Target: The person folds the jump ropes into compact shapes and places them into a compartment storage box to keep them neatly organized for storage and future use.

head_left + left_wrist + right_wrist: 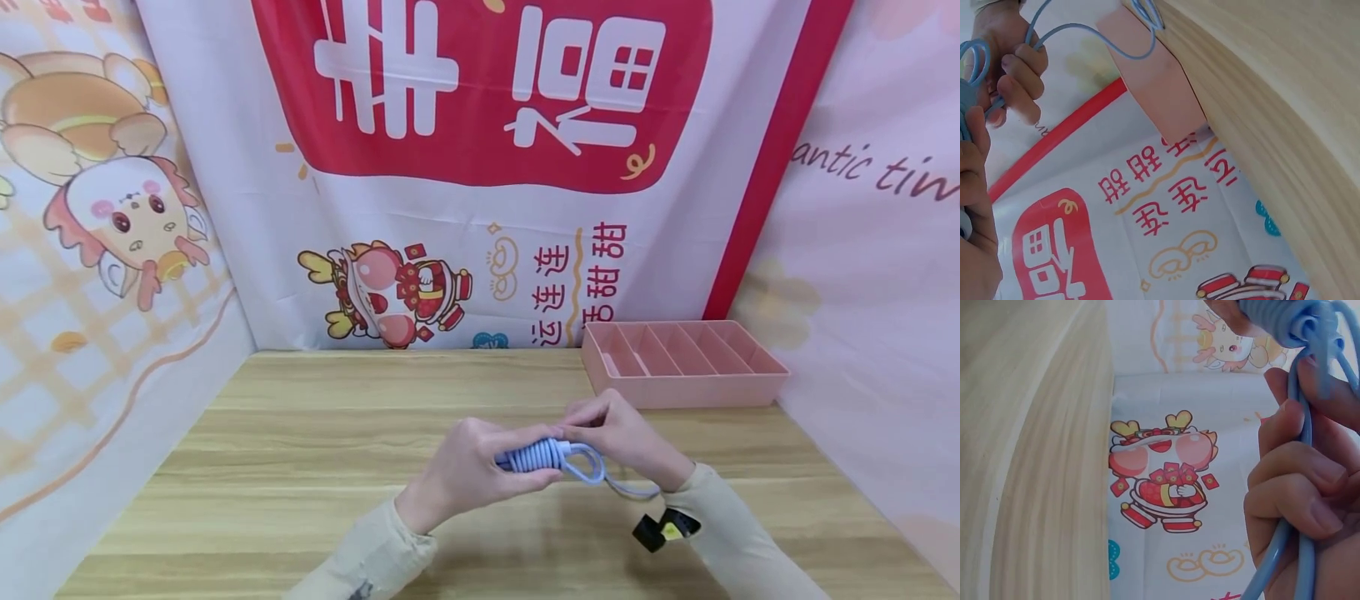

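Note:
A light-blue cord (537, 457) is wound into a tight coil, held up above the table. My left hand (468, 473) grips the coil, thumb and fingers on either side of it. At the coil's right end, my right hand (626, 433) pinches the cord. A loop stands out between the hands, and a loose length hangs under the right wrist. In the right wrist view, curled fingers (1294, 481) hold strands of the cord (1300, 419) just below the coil. The left wrist view shows the left hand (975, 231) only in part.
A pink divided box (690, 387) stands at the table's back right, behind the right hand. Printed cloths hang at the back and both sides of the wooden table (300, 467). A small black device (663, 529) sits at the right sleeve.

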Motion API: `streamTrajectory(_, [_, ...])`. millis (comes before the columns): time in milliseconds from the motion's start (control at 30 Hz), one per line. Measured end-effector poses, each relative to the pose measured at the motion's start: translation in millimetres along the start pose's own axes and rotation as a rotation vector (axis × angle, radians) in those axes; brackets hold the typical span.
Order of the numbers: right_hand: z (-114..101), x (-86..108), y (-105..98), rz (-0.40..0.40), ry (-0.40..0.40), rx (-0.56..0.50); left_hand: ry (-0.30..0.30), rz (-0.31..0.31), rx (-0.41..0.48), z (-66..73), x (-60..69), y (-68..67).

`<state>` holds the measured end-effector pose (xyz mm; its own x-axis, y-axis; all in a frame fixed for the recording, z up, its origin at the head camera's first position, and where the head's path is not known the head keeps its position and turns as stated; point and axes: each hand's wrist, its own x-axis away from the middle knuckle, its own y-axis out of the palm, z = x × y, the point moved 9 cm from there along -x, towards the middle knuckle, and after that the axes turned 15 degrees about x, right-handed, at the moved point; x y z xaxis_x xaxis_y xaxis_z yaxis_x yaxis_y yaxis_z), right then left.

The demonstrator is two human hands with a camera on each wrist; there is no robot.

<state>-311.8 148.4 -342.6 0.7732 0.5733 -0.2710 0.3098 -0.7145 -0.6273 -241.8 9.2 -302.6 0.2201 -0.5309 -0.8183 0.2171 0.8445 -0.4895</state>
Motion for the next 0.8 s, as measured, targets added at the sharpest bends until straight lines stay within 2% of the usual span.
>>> streamTrajectory(133, [-1,-1.9,4,-0.012,-0.008,-0.064,-0.022,0.09,0.156,-1.6,-1.1,-6.5])
streamTrajectory(233, [-4,-2.5,7,-0.031,-0.041,-0.097,-0.058,0.176,0.208,-4.3,-0.2,-12.8])
streamTrajectory(400, [-14,-0.9,15,-0.095,-0.101,-0.004,-0.209,0.311,0.19,-16.4,5.3,-24.5])
streamTrajectory(500, [-25,1.1,21,-0.131,-0.177,0.036,-0.285,0.363,0.188,-22.3,7.8,-29.2])
streamTrajectory(667, [-33,2.1,27,-0.162,-0.224,0.027,-0.33,0.407,0.171,-25.0,8.3,-35.0])
streamTrajectory(800, [-32,2.3,31,-0.167,-0.192,0.009,-0.354,0.431,0.163,-27.2,9.8,-37.6])
